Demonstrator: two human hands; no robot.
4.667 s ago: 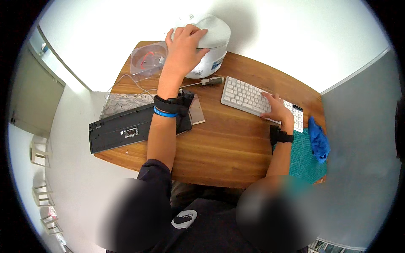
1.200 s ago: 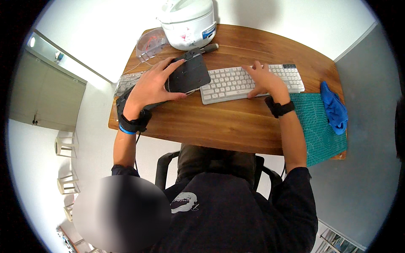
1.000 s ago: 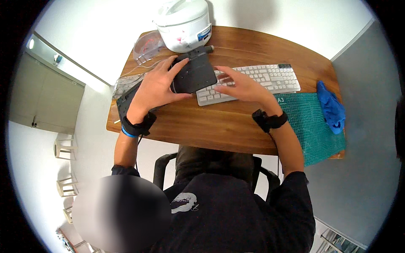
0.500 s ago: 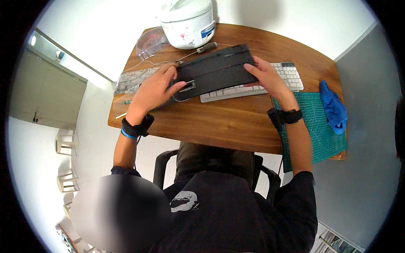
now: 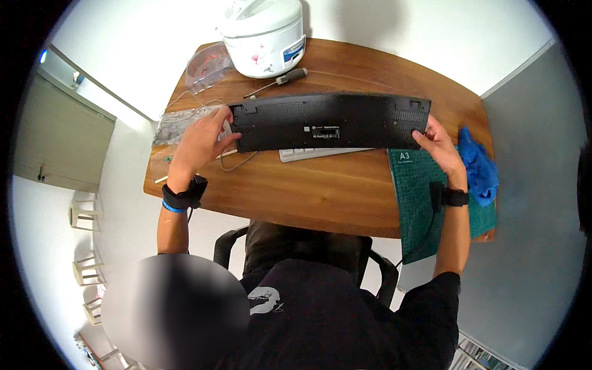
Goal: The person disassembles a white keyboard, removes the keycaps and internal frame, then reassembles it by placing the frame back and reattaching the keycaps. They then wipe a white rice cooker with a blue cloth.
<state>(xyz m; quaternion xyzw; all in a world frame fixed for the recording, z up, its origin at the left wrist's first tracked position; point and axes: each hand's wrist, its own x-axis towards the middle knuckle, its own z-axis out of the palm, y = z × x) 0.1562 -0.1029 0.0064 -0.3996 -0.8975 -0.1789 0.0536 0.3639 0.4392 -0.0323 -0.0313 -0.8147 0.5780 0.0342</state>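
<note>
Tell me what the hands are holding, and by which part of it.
A long black panel: the left hand grips its left short end, the right hand its right short end.

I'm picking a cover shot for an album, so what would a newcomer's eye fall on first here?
First, the long black keyboard shell, held at its ends by the left hand and right hand, hiding most of a white keyboard. Then the white rice cooker at the wooden table's back left, and the crumpled blue cloth near its right edge.
</note>
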